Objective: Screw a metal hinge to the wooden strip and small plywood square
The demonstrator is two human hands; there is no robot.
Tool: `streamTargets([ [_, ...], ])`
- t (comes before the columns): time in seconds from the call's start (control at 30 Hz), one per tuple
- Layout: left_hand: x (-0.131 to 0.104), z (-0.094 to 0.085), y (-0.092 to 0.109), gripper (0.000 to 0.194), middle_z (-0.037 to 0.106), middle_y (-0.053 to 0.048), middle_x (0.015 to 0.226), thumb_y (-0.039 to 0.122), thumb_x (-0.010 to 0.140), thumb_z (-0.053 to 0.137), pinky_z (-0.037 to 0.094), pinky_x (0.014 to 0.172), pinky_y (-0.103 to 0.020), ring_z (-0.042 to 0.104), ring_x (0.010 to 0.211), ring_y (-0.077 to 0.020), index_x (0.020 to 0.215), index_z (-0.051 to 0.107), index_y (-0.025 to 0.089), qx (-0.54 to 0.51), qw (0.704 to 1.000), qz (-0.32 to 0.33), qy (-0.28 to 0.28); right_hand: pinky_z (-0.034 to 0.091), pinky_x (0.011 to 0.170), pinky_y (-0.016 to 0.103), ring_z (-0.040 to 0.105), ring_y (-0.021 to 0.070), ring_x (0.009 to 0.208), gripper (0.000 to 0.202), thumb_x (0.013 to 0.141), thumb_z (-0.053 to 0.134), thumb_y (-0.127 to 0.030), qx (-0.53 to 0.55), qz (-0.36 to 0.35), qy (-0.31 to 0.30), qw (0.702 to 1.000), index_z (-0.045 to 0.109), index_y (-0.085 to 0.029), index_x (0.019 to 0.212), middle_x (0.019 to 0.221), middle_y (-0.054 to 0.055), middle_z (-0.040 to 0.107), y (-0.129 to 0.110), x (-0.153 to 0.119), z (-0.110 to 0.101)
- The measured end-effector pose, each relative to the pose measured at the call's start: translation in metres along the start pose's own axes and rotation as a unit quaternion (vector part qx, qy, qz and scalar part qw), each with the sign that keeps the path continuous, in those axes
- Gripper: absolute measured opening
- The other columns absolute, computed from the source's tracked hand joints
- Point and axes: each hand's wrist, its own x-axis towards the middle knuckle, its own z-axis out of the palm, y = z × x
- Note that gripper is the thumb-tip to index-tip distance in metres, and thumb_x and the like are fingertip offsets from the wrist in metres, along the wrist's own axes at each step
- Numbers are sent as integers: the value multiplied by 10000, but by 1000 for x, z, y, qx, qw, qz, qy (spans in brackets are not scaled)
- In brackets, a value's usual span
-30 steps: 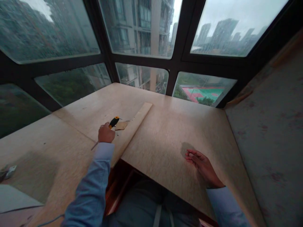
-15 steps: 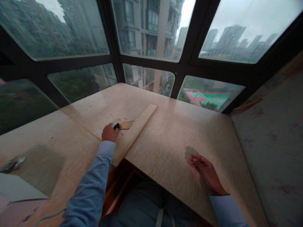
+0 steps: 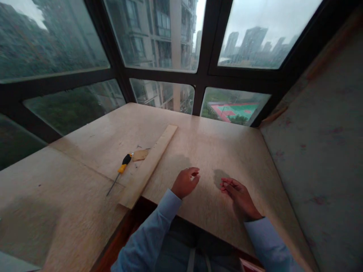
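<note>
My left hand hovers over the tabletop right of the wooden board, its fingers curled but apart from the thumb, with nothing between them. Facing it, my right hand is closed in a pinch at the fingertips; whatever it holds is too small to make out. A yellow-and-black screwdriver lies on the table left of the board, its shaft pointing toward me. Beside its handle end is a small flat piece of wood. The long pale wooden board lies at a slant, its near end reaching the table's edge.
Several small dark screws or nails lie around the small wood piece. The table runs up to dark-framed windows. A papered wall closes off the right side. A white object shows at the lower left corner.
My left hand has let go of the screwdriver, leaving it on the table, and moved right toward my right hand. My right hand keeps its pinch. The view has turned slightly right.
</note>
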Motion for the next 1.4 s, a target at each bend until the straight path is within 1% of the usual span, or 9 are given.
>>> streamTargets([
  [0.07,4,30,-3,283,753,-113,1043,225,839,575,568,800,-335,710,898,-209,1073,719,161,-24,999,-11,-45,550,651,291,656,164,694,426,653,879,-490,41,-10,1,999,766,-186,930,813,53,737,-5,0,-2],
  [0.17,11,68,-5,257,759,-97,1024,230,858,555,554,826,-329,705,910,-203,1029,736,168,-44,997,-15,-58,506,584,246,600,123,618,356,663,870,-476,117,-32,27,992,745,-181,818,725,22,688,-12,4,-10],
  [0.27,15,92,-5,253,768,-72,962,222,868,541,534,830,-339,700,876,-206,1013,746,193,-6,998,-31,-47,479,546,229,567,108,585,281,681,842,-423,186,-56,64,979,683,-197,733,682,-8,638,-17,11,-24],
  [0.33,16,99,-5,254,770,-65,964,228,870,545,522,834,-354,699,871,-215,1021,749,212,33,998,-36,-47,468,526,223,538,100,552,249,694,796,-384,225,-66,82,969,618,-210,676,636,-27,594,-18,15,-35],
  [0.47,13,96,-9,243,764,-80,1006,240,879,542,512,869,-374,694,933,-235,1005,748,210,54,996,1,-64,450,500,192,481,73,487,261,664,731,-325,297,-54,102,948,500,-219,605,555,-60,519,-19,19,-51],
  [0.57,9,91,-13,235,761,-79,1001,252,887,539,514,879,-372,690,938,-231,997,744,220,51,996,30,-71,455,496,193,475,70,474,268,672,712,-331,295,-36,107,949,477,-222,605,548,-65,509,-19,19,-56],
  [0.7,6,90,-13,230,758,-75,1009,250,888,540,514,882,-377,687,937,-228,1008,737,231,56,995,41,-67,467,500,205,485,78,482,236,689,729,-341,266,-19,100,959,532,-221,635,570,-56,534,-17,20,-55],
  [0.87,6,90,-12,237,758,-87,1017,233,883,537,508,878,-385,687,938,-234,1018,732,216,63,994,51,-72,456,492,196,494,79,508,215,661,784,-322,284,-12,107,953,600,-213,638,594,-42,574,-13,21,-53],
  [1.4,5,89,-14,259,761,-89,1027,254,883,525,509,894,-390,682,952,-235,1014,745,215,57,995,46,-73,499,509,227,545,110,544,210,692,805,-339,250,-24,100,963,633,-221,676,634,-19,621,-6,24,-58],
])
